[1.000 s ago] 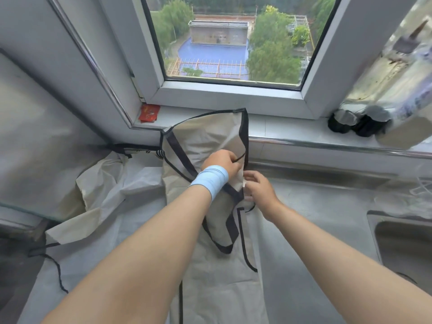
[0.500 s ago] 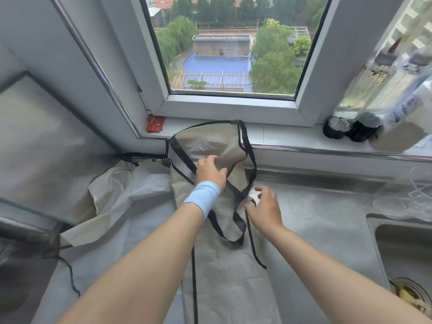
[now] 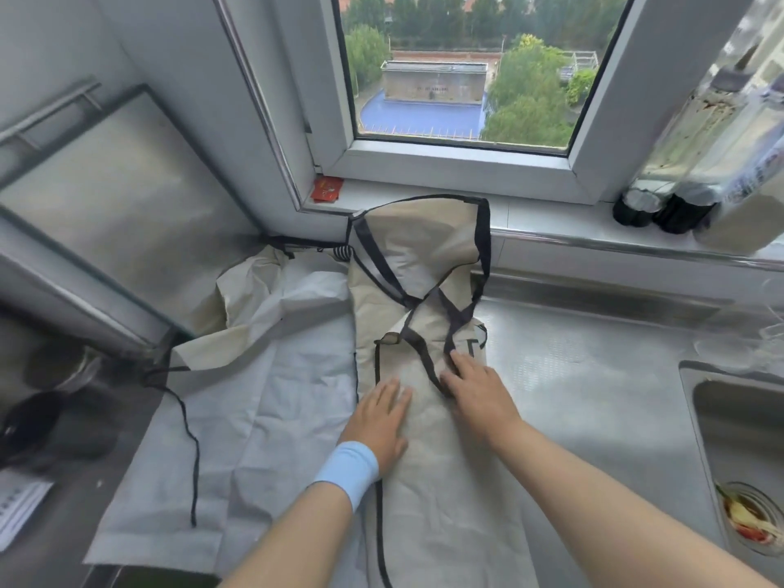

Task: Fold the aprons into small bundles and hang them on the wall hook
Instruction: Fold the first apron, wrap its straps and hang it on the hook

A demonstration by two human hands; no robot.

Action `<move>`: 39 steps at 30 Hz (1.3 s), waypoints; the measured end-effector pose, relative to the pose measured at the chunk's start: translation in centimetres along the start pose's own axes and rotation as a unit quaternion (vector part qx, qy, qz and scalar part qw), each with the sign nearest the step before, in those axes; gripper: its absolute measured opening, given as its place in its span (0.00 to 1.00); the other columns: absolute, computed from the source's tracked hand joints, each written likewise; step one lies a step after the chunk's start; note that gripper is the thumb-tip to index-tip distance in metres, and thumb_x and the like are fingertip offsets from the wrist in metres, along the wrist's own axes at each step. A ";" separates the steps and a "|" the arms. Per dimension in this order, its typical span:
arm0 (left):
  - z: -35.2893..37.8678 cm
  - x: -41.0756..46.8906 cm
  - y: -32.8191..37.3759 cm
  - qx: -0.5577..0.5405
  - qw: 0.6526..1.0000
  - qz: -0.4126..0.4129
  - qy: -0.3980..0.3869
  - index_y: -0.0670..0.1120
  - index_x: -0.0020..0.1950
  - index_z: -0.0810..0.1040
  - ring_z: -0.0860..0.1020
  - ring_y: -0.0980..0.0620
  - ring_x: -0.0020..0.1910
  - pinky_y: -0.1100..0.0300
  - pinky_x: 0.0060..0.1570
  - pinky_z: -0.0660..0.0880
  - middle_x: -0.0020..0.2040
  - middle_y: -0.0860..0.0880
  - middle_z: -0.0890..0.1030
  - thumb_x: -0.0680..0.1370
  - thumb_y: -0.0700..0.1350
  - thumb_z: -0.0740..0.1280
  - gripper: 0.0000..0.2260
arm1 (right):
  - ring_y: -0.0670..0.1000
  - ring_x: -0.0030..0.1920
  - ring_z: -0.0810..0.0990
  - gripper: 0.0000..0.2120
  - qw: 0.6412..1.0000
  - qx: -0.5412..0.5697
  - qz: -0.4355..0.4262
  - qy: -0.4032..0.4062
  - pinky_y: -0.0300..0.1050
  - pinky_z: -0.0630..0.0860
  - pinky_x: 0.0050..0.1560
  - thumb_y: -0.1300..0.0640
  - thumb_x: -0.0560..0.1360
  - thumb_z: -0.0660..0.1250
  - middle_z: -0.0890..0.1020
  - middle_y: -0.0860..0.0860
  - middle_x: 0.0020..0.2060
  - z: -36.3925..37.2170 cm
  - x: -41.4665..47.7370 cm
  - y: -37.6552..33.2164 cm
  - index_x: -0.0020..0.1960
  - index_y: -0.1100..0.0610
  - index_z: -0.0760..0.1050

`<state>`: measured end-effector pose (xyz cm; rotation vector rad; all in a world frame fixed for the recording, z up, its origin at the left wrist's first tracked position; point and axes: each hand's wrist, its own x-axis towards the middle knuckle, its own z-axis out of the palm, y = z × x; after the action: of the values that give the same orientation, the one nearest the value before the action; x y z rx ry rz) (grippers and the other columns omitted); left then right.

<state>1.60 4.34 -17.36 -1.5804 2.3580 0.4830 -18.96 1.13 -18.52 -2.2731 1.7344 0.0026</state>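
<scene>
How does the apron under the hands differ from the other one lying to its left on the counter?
The apron under the hands is beige, lies in a long narrow strip, and its top leans against the window ledge. The left apron shows a pale grey face, spreads wide, and is crumpled at its far end. Both hands, left hand and right hand, press flat on the beige one; the grey one is untouched. Both have black straps.

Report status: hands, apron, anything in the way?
Left hand and right hand flat on beige apron, open, gripping nothing. Apron unfolded; black straps loose across it. Second apron alongside, partly underneath.
</scene>
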 end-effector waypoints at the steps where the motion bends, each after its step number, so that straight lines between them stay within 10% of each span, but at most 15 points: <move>1: 0.0 -0.5 0.1 0.004 1.000 0.005 0.022 0.50 0.78 0.52 0.50 0.46 0.77 0.54 0.75 0.47 0.79 0.47 0.49 0.78 0.51 0.62 0.32 | 0.61 0.71 0.67 0.28 0.999 -0.004 0.008 0.037 0.54 0.72 0.58 0.53 0.71 0.70 0.66 0.61 0.73 -0.1 -0.5 -0.1 0.69 0.55 0.71; 5: -0.3 -3.3 1.6 -0.034 0.992 0.042 0.110 0.52 0.64 0.72 0.68 0.48 0.65 0.57 0.63 0.63 0.65 0.51 0.69 0.77 0.47 0.62 0.15 | 0.60 0.55 0.77 0.20 0.997 0.009 -0.008 0.078 0.51 0.73 0.45 0.58 0.67 0.70 0.74 0.56 0.58 -0.1 -4.8 -1.8 0.58 0.55 0.74; 9: 0.5 -6.6 3.8 -0.074 0.995 0.052 0.051 0.51 0.57 0.74 0.72 0.48 0.59 0.55 0.54 0.70 0.58 0.50 0.71 0.76 0.49 0.63 0.10 | 0.56 0.49 0.77 0.08 0.993 0.024 -0.067 -0.094 0.45 0.63 0.40 0.52 0.75 0.63 0.74 0.50 0.50 -0.1 -10.8 -3.9 0.52 0.53 0.74; 13: 3.0 -9.4 5.3 -0.048 0.996 0.068 -0.028 0.51 0.61 0.71 0.66 0.46 0.64 0.53 0.60 0.70 0.63 0.50 0.68 0.70 0.57 0.67 0.22 | 0.53 0.60 0.68 0.38 0.982 -0.018 -0.142 -0.124 0.48 0.69 0.58 0.29 0.64 0.65 0.68 0.49 0.62 1.1 -16.4 -5.1 0.68 0.47 0.65; 17: 4.8 -12.0 6.2 -0.029 0.997 0.066 -0.029 0.49 0.70 0.64 0.57 0.44 0.73 0.51 0.71 0.61 0.74 0.47 0.58 0.65 0.61 0.72 0.38 | 0.60 0.76 0.49 0.58 0.966 -0.126 -0.161 -0.156 0.58 0.51 0.76 0.28 0.57 0.68 0.49 0.55 0.78 2.5 -20.5 -5.4 0.78 0.49 0.48; 22: 6.0 -14.7 6.2 0.027 0.994 0.091 -0.051 0.48 0.73 0.59 0.49 0.45 0.77 0.49 0.75 0.51 0.78 0.48 0.50 0.60 0.70 0.70 0.49 | 0.55 0.78 0.56 0.28 0.987 -0.011 -0.100 -0.122 0.48 0.57 0.75 0.42 0.71 0.66 0.59 0.51 0.78 2.6 -22.0 -5.8 0.66 0.54 0.71; 26: 5.1 -16.4 6.9 -0.023 0.995 0.093 -0.033 0.52 0.72 0.61 0.64 0.47 0.68 0.52 0.69 0.64 0.71 0.50 0.64 0.61 0.65 0.72 0.43 | 0.55 0.54 0.80 0.06 0.996 0.034 -0.022 -0.075 0.46 0.74 0.47 0.54 0.75 0.62 0.82 0.48 0.53 0.4 -21.1 -6.5 0.48 0.52 0.77; 31: 0.6 -15.8 6.7 -0.180 0.983 -0.022 0.004 0.54 0.57 0.75 0.78 0.42 0.54 0.56 0.50 0.74 0.54 0.47 0.81 0.76 0.44 0.62 0.12 | 0.57 0.42 0.77 0.01 0.989 0.017 0.022 -0.145 0.45 0.69 0.37 0.56 0.70 0.62 0.78 0.50 0.37 -4.5 -19.2 -7.7 0.40 0.51 0.71; 36: -5.1 -15.0 5.8 -0.176 0.956 -0.032 -0.231 0.47 0.50 0.80 0.74 0.49 0.33 0.60 0.38 0.73 0.41 0.45 0.80 0.74 0.51 0.70 0.10 | 0.53 0.38 0.75 0.06 0.932 0.032 0.104 -0.345 0.41 0.71 0.36 0.54 0.66 0.63 0.78 0.48 0.37 -9.7 -17.3 -8.3 0.41 0.51 0.78; 39: -7.5 -14.0 5.2 -0.135 0.963 -0.035 -0.232 0.50 0.43 0.77 0.73 0.49 0.31 0.61 0.36 0.72 0.35 0.50 0.76 0.72 0.55 0.70 0.09 | 0.53 0.43 0.80 0.10 0.933 0.064 0.107 -0.339 0.42 0.75 0.41 0.53 0.67 0.67 0.82 0.49 0.43 -11.3 -15.7 -7.8 0.47 0.51 0.81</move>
<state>1.76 14.86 -4.33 -1.4491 1.9357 1.0689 -17.85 15.28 -3.27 -1.6825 1.5214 0.6225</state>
